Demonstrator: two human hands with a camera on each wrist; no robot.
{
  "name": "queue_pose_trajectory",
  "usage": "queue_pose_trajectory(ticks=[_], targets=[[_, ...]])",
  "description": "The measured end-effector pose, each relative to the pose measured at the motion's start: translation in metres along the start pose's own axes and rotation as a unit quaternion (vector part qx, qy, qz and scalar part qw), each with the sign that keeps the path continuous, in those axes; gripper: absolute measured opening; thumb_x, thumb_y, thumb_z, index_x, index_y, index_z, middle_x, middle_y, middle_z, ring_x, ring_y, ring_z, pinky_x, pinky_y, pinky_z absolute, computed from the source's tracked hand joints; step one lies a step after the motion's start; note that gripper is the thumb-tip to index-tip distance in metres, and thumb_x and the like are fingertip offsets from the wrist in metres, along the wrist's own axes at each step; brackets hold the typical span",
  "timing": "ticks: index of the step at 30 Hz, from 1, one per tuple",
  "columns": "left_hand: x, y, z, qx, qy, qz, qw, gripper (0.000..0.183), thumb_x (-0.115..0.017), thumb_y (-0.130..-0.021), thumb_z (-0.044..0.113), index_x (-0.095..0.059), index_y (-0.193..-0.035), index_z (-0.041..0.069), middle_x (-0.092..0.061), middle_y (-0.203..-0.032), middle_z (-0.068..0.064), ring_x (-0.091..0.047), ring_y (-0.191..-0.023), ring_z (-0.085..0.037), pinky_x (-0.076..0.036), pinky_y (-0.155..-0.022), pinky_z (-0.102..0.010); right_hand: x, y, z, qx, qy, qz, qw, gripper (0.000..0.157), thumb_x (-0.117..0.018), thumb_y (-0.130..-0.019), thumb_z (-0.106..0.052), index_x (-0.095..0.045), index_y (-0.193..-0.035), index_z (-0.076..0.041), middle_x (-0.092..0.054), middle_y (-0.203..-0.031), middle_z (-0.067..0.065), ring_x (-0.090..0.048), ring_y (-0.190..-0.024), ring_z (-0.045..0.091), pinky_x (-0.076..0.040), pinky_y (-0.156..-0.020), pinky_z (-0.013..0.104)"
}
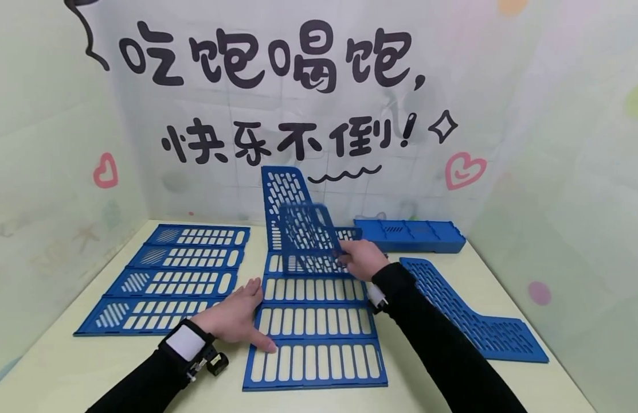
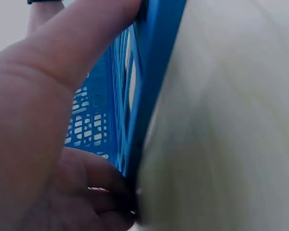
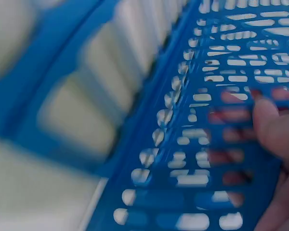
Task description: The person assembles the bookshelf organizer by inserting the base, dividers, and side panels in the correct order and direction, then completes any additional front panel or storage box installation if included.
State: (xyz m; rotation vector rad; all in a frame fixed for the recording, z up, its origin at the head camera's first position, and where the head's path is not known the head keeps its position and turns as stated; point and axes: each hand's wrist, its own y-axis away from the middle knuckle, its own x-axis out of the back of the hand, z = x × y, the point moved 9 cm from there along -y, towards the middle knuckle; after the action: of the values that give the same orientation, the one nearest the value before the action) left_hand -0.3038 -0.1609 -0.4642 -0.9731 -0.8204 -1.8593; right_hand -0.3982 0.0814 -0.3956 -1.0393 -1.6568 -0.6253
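Observation:
My right hand [image 1: 364,259] pinches the side edge of an upright blue perforated side panel [image 1: 309,232]. Its thumb lies on the near face, and the fingers show through the holes in the right wrist view. Just behind, another perforated side panel [image 1: 284,182] stands upright, partly hidden by the held one. Both overlap the far end of a row of flat slotted blue panels [image 1: 319,347]. My left hand [image 1: 235,316] rests spread along the row's left edge, thumb stretched over the nearest panel and fingers beside the edge [image 2: 156,62] in the left wrist view.
Several blue grid panels [image 1: 166,287] lie joined flat at left. A long blue ribbed piece [image 1: 417,235] lies by the back wall on the right. In front of it, an L-shaped perforated side panel [image 1: 465,315] lies flat on the pale table [image 1: 427,384].

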Motion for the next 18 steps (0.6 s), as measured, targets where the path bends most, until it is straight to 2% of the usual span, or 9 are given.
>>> queue_pose_trajectory(ticks=[2, 6, 14, 18], targets=[[0.001, 0.001, 0.000, -0.006, 0.002, 0.005, 1.0000, 0.143, -0.098, -0.070, 0.066, -0.029, -0.164, -0.017, -0.012, -0.179, -0.037, -0.015, -0.166, -0.057, -0.023, -0.131, -0.075, -0.005, -0.010, -0.016, 0.009, -0.005, 0.005, 1.000, 0.014, -0.060, -0.112, -0.007, -0.070, -0.123, -0.011, -0.077, -0.115, 0.009, -0.071, -0.098, 0.027, -0.043, -0.081, 0.038], [0.002, 0.001, 0.001, -0.007, 0.005, 0.007, 0.9999, 0.144, -0.098, -0.071, 0.065, -0.027, -0.165, -0.017, -0.011, -0.179, -0.036, -0.014, -0.167, -0.057, -0.023, -0.131, -0.074, -0.010, -0.019, -0.033, 0.011, -0.007, 0.008, 1.000, 0.017, -0.062, -0.112, -0.007, -0.070, -0.126, -0.011, -0.078, -0.119, 0.009, -0.068, -0.096, 0.023, -0.041, -0.081, 0.037], [0.002, 0.001, -0.001, -0.003, 0.019, 0.002, 0.9998, 0.143, -0.100, -0.072, 0.061, -0.024, -0.166, -0.016, -0.008, -0.180, -0.036, -0.013, -0.167, -0.057, -0.022, -0.131, -0.075, -0.014, -0.021, -0.040, 0.011, -0.004, 0.015, 1.000, 0.003, -0.062, -0.112, -0.007, -0.064, -0.111, -0.010, -0.072, -0.103, 0.008, -0.055, -0.084, 0.021, -0.037, -0.078, 0.036], [0.000, 0.002, -0.002, 0.008, 0.021, -0.003, 0.9997, 0.144, -0.100, -0.071, 0.061, -0.024, -0.167, -0.015, -0.009, -0.180, -0.036, -0.013, -0.167, -0.058, -0.021, -0.131, -0.076, -0.016, -0.020, -0.040, 0.020, 0.014, 0.023, 0.999, 0.008, -0.061, -0.113, -0.010, -0.067, -0.118, -0.013, -0.076, -0.107, 0.008, -0.059, -0.081, 0.017, -0.038, -0.075, 0.034]])
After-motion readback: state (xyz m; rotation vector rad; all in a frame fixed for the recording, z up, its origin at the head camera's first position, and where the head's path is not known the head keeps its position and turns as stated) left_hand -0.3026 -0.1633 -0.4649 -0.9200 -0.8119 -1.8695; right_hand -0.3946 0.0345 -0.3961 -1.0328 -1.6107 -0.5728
